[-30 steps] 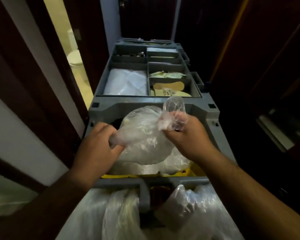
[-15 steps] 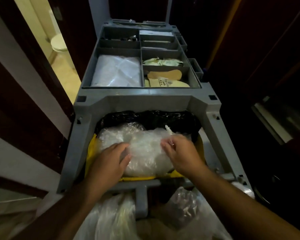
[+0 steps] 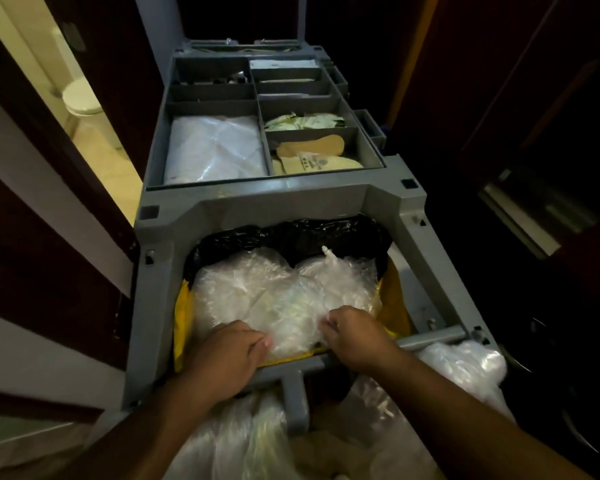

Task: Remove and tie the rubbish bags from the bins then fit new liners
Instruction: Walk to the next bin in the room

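Cart of grey plastic, seen from above in dim light; its near bin holds clear rubbish bags, knotted shut, inside a black liner and a yellow sack; the right hand pinches the plastic with curled fingers; the left hand curls its fingers into the bags' near edge, seemingly gripping; folded clear liners lie in the far tray's left compartment.
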A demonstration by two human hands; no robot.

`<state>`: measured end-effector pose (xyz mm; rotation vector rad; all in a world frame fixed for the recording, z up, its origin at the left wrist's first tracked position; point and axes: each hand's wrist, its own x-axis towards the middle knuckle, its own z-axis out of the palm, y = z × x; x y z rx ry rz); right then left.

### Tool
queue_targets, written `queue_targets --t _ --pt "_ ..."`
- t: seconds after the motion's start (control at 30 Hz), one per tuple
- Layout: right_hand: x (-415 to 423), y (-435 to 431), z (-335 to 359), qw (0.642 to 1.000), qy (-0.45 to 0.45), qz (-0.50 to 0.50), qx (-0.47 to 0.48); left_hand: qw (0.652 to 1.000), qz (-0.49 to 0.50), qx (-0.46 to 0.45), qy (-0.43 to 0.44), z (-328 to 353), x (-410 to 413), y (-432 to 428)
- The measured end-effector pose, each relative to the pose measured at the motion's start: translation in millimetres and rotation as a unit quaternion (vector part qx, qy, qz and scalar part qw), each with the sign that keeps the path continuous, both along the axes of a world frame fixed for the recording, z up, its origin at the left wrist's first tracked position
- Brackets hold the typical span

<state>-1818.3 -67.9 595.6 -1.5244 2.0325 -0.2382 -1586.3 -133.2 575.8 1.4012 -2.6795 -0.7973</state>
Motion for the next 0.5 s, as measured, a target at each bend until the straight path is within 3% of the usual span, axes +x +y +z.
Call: queue_targets --t 0.1,0.27,0.5 --pt "-0.5 5.5 6.9 0.999 -0.038 -0.008 0.007 1.0 0.006 0.007 -0.007 7.8 -1.9 -4.7" --pt "-6.8 23.2 15.5 0.996 -0.063 -0.064 -0.027 0.99 0.06 -0.072 0.103 28.9 -16.9 -17.0" --pt "-26.0 111.6 41.4 0.964 -0.053 -0.22 -0.143 0.981 -0.068 0.022 0.181 47.9 -84.2 9.5"
